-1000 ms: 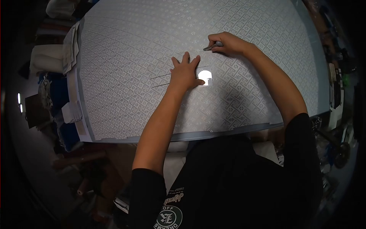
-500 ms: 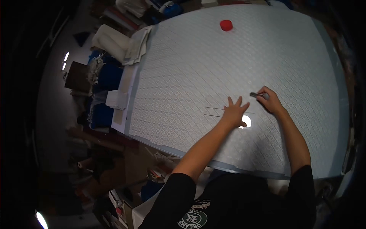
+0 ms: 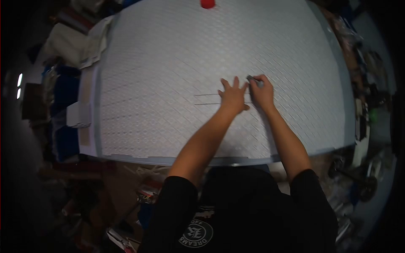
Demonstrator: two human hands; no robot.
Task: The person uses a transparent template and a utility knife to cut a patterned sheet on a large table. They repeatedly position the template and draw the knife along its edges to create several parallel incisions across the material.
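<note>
My left hand (image 3: pixel 233 96) lies flat with spread fingers on a pale quilted fabric (image 3: pixel 156 63) that covers the table. Two thin dark parallel lines (image 3: pixel 206 104) run across the fabric and pass under this hand. Close on its right, my right hand (image 3: pixel 263 93) is closed around a small grey tool (image 3: pixel 255 80), which looks like a short cutter. The tool's dark tip points up and left, just beyond my left fingertips. My right fingers hide most of its body.
A red round object (image 3: pixel 207 3) sits at the far edge of the fabric. Along the left side are a white stack (image 3: pixel 79 114), folded cloth (image 3: pixel 95 44) and blue bundles (image 3: pixel 66 86). The table's near edge (image 3: pixel 168 160) runs in front of my body, with clutter below left.
My right hand has come in closer to the left hand with the grey tool. The view has shifted, and the bright reflection beside my left hand is gone.
</note>
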